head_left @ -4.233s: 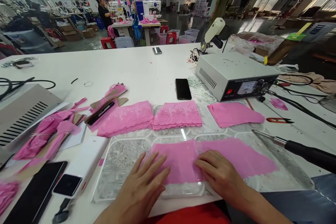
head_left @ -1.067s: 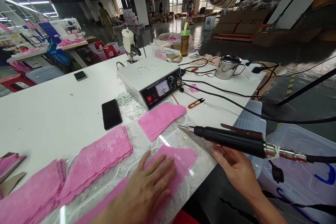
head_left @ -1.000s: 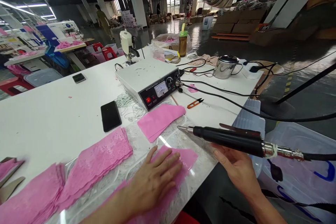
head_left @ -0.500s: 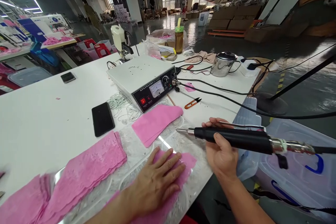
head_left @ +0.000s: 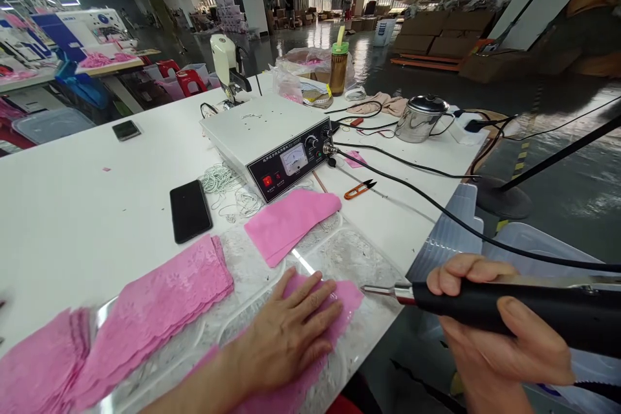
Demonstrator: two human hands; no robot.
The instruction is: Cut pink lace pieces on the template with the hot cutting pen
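Observation:
My left hand (head_left: pixel 291 330) lies flat with fingers spread on a pink fabric piece (head_left: pixel 350 301), pressing it against a clear plastic sheet (head_left: pixel 378 259). Wrapped round the black barrel of a corded handheld ultrasonic cutter (head_left: pixel 466 304) is my right hand (head_left: pixel 504 323), off the table's right edge. The cutter's thin metal tip points left, close to the fabric's right corner; I cannot tell whether it touches. Beyond my left hand sits a folded pink piece (head_left: pixel 291 220). Stacked pink fabric pieces (head_left: pixel 169 304) lie to the left, their edges scalloped.
A control box (head_left: pixel 291 155) with a dial and lit red switch stands mid-table, its cable (head_left: pixel 417 191) running right. Nearby are orange thread snips (head_left: pixel 359 189), a black phone (head_left: pixel 190 210), a lidded glass jug (head_left: pixel 421 119) and a bottle (head_left: pixel 338 68). Plastic bins stand below the right edge.
My right hand has moved right and nearer to me with the cutter, bringing its tip beside the fabric's right corner. My left hand stays flat in place. The view has shifted slightly.

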